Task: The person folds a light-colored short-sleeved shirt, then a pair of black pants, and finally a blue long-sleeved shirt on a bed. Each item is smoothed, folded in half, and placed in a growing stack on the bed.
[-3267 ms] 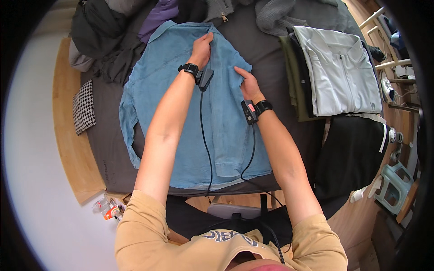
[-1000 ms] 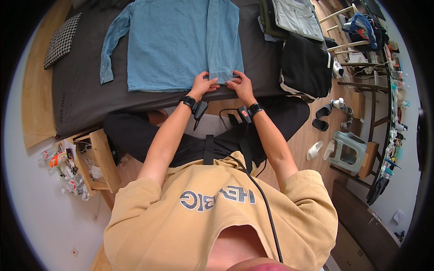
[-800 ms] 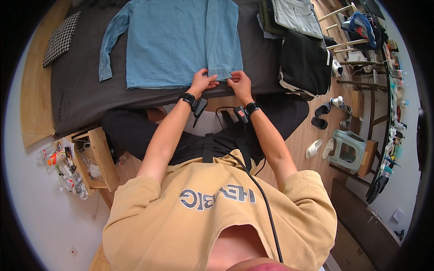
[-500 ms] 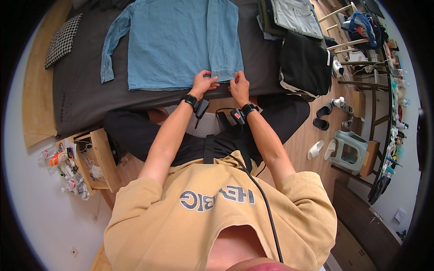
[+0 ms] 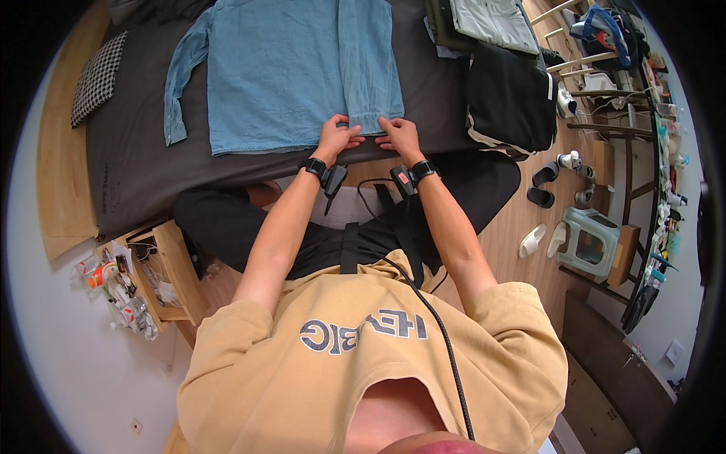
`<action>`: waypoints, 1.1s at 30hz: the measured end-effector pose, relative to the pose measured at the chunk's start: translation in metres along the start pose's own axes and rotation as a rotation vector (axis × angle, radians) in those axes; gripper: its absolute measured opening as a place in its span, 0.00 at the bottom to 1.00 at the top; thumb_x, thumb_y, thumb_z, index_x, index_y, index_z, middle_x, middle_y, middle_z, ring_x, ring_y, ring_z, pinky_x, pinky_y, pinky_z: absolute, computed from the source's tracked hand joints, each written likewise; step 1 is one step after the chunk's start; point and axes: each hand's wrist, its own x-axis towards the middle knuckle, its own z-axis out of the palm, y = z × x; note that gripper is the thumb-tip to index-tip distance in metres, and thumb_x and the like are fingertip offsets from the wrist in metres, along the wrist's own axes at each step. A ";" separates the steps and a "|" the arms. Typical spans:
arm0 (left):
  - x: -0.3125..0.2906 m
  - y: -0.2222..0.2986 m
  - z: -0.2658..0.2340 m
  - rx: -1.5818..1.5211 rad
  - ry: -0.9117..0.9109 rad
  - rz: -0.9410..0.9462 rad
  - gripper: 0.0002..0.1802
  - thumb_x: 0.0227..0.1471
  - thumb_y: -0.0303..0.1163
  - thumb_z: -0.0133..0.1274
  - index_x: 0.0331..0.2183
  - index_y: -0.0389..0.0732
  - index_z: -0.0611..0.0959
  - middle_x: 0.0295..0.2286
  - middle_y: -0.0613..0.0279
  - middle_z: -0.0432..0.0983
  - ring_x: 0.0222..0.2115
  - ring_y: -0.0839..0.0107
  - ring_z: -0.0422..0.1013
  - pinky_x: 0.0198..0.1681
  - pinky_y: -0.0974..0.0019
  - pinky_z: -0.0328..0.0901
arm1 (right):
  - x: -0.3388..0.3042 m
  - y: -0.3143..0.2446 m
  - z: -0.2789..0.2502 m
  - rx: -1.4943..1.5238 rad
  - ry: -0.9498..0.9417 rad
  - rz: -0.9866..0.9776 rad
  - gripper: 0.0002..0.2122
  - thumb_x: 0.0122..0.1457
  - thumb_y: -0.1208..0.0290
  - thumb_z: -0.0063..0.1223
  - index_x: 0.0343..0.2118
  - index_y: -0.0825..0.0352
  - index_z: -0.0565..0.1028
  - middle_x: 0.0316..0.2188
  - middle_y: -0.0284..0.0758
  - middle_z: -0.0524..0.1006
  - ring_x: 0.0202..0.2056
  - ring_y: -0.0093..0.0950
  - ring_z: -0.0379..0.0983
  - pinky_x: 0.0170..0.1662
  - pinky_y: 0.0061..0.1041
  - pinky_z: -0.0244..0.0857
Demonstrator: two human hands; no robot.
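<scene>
A blue long-sleeved shirt (image 5: pixel 276 76) lies spread on the dark grey bed sheet. One sleeve is folded lengthwise over its right side, with the cuff (image 5: pixel 366 123) at the near hem. The other sleeve (image 5: pixel 175 98) hangs out to the left. My left hand (image 5: pixel 337 141) is at the cuff's left side, with fingers closed on the cloth at the hem. Just right of it, my right hand (image 5: pixel 399 139) grips the cuff's right side between finger and thumb. The cloth partly hides the fingertips of both hands.
Folded black clothing (image 5: pixel 510 98) and a folded light grey garment (image 5: pixel 495 26) lie to the right on the bed. At far left is a houndstooth cushion (image 5: pixel 98 79). Slippers (image 5: pixel 532 240) and a plastic stool (image 5: pixel 590 242) are on the floor at right.
My right hand has shifted left along the hem, from the shirt's right corner to the cuff. My left hand stays at nearly the same spot on the shirt.
</scene>
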 end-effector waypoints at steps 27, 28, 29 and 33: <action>-0.030 0.015 -0.013 0.181 0.013 0.033 0.16 0.64 0.37 0.63 0.41 0.32 0.81 0.30 0.56 0.84 0.24 0.72 0.80 0.26 0.70 0.74 | -0.010 -0.007 -0.022 -0.288 -0.203 0.017 0.19 0.71 0.55 0.58 0.32 0.69 0.82 0.25 0.32 0.83 0.21 0.18 0.75 0.26 0.19 0.69; -0.031 0.016 -0.014 0.195 0.020 0.111 0.16 0.64 0.37 0.63 0.41 0.33 0.81 0.29 0.57 0.84 0.22 0.74 0.78 0.24 0.71 0.72 | -0.010 -0.008 -0.021 -0.257 -0.224 -0.113 0.19 0.71 0.56 0.58 0.30 0.69 0.82 0.23 0.30 0.82 0.19 0.17 0.72 0.24 0.20 0.66; -0.031 0.017 -0.016 0.211 0.032 0.189 0.15 0.64 0.36 0.63 0.40 0.33 0.81 0.28 0.58 0.84 0.20 0.75 0.77 0.22 0.71 0.71 | -0.010 -0.010 -0.021 -0.218 -0.217 -0.185 0.19 0.71 0.56 0.57 0.31 0.68 0.82 0.23 0.30 0.81 0.20 0.17 0.72 0.24 0.19 0.65; -0.035 0.016 -0.021 0.296 0.093 0.293 0.14 0.63 0.36 0.64 0.39 0.33 0.82 0.24 0.61 0.82 0.18 0.78 0.74 0.19 0.73 0.66 | -0.012 -0.009 -0.012 -0.225 -0.228 -0.113 0.17 0.72 0.58 0.56 0.34 0.68 0.83 0.23 0.29 0.81 0.19 0.16 0.70 0.23 0.20 0.62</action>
